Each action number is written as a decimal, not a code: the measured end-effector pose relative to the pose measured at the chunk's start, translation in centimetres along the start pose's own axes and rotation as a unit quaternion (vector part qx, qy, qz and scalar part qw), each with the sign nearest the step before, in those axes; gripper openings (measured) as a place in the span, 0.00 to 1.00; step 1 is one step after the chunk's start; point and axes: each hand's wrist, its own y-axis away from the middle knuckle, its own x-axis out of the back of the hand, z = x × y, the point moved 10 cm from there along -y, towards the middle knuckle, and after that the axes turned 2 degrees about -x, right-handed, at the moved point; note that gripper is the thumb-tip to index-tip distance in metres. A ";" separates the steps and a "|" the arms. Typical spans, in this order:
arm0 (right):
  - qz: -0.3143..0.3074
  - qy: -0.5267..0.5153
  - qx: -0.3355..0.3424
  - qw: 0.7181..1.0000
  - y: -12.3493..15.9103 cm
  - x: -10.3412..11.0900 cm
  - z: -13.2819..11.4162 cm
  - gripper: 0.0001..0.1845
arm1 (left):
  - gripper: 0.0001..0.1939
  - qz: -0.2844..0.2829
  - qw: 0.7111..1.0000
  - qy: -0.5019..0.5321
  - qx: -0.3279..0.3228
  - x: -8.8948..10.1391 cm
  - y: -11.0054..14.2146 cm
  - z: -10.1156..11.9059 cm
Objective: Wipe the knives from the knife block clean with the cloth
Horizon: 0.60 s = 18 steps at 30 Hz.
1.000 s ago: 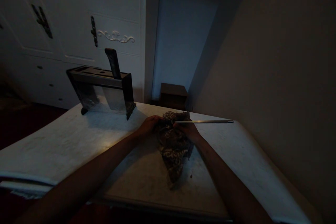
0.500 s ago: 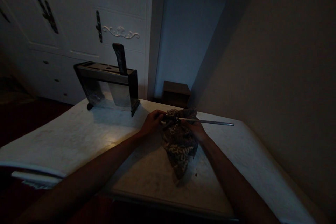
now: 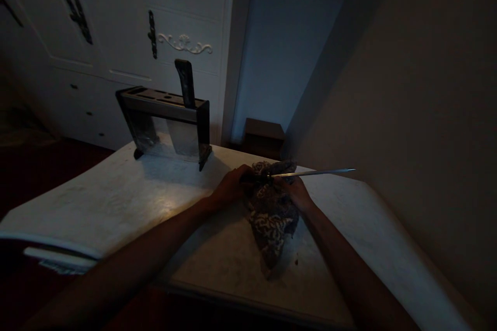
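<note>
My left hand (image 3: 232, 185) is closed around the black handle of a honing steel (image 3: 320, 171). The thin metal rod points right, nearly level, above the table. My right hand (image 3: 297, 192) grips a patterned brown and cream cloth (image 3: 271, 220) close to where the rod meets the handle. Dark shadow hides part of its fingers, and whether they also press on the rod I cannot tell. The cloth hangs down in a bunch between both hands, its lower end on the tabletop.
A knife block (image 3: 163, 107) with clear sides stands at the table's far left edge, one black-handled knife (image 3: 185, 83) upright in it. The pale table (image 3: 89, 201) borders a wall at right. Behind are white cabinets (image 3: 116, 36) and a small dark box-like piece (image 3: 264, 132).
The honing steel has turned slightly, so its tip sits higher than before. My left hand has wrapped further over the handle. The whole view has shifted a little.
</note>
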 end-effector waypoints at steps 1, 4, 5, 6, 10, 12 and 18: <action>-0.001 0.005 -0.001 1.000 0.0 0.0 0.0 0.30 | 0.14 -0.001 1.000 -0.002 -0.006 0.0 -0.1 0.1; -0.022 0.018 -0.011 1.000 -0.1 -0.4 0.4 0.33 | 0.14 0.006 0.999 -0.021 -0.026 0.3 -0.2 0.7; -0.029 0.021 -0.012 0.999 -0.1 -0.5 0.5 0.33 | 0.14 0.013 0.999 -0.026 -0.032 0.5 -0.2 0.9; -0.033 0.022 -0.009 0.999 -0.1 -0.6 0.4 0.33 | 0.14 0.018 0.999 -0.030 -0.036 0.7 -0.3 1.1; -0.036 0.007 -0.003 0.999 0.1 -0.9 0.2 0.32 | 0.14 0.014 0.998 -0.044 -0.035 0.7 -0.3 1.5; -0.034 -0.001 -0.010 0.999 0.1 -1.0 0.3 0.33 | 0.14 0.006 0.998 -0.049 -0.029 0.5 -0.3 1.4; -0.037 -0.025 -0.013 0.999 0.1 -1.2 0.1 0.33 | 0.16 -0.030 0.998 -0.045 -0.041 -0.5 -0.2 1.1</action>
